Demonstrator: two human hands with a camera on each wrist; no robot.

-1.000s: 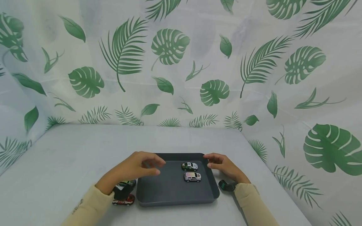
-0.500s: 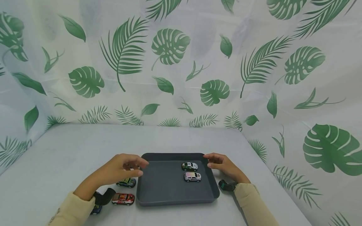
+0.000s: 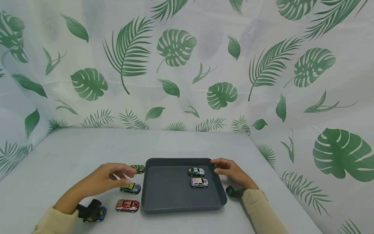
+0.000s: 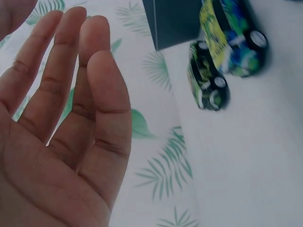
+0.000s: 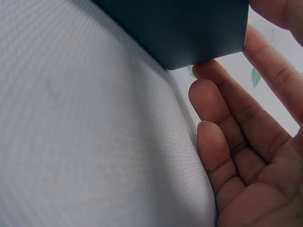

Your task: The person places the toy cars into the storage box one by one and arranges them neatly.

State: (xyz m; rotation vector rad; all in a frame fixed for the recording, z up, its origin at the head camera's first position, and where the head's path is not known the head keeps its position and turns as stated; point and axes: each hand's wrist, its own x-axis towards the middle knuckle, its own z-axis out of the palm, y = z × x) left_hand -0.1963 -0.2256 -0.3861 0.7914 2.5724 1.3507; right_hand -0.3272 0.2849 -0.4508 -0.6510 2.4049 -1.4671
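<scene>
A dark grey tray (image 3: pixel 181 208) lies on the table with two small white toy cars in it, one (image 3: pixel 196 172) behind the other (image 3: pixel 199 183). My left hand (image 3: pixel 129 175) hovers empty just left of the tray, fingers straight (image 4: pixel 71 94). It is above a blue-green car (image 3: pixel 130 188) and close to a dark green car (image 3: pixel 138 168). These two cars (image 4: pixel 232 38) (image 4: pixel 208 87) show beside the tray's corner (image 4: pixel 175 21) in the left wrist view. My right hand (image 3: pixel 214 166) rests at the tray's far right corner (image 5: pixel 189 28), relaxed fingers (image 5: pixel 227 123) touching its outer wall.
A red car (image 3: pixel 127 205) sits near the tray's front left corner. A blue car (image 3: pixel 96 214) lies partly behind my left wrist strap. Leaf-printed cloth (image 3: pixel 175 81) walls the table at the back and on both sides.
My left hand has drawn back to the left, from over the tray's inside to the table beside it, uncovering the cars there. The right hand and the tray's cars have stayed put.
</scene>
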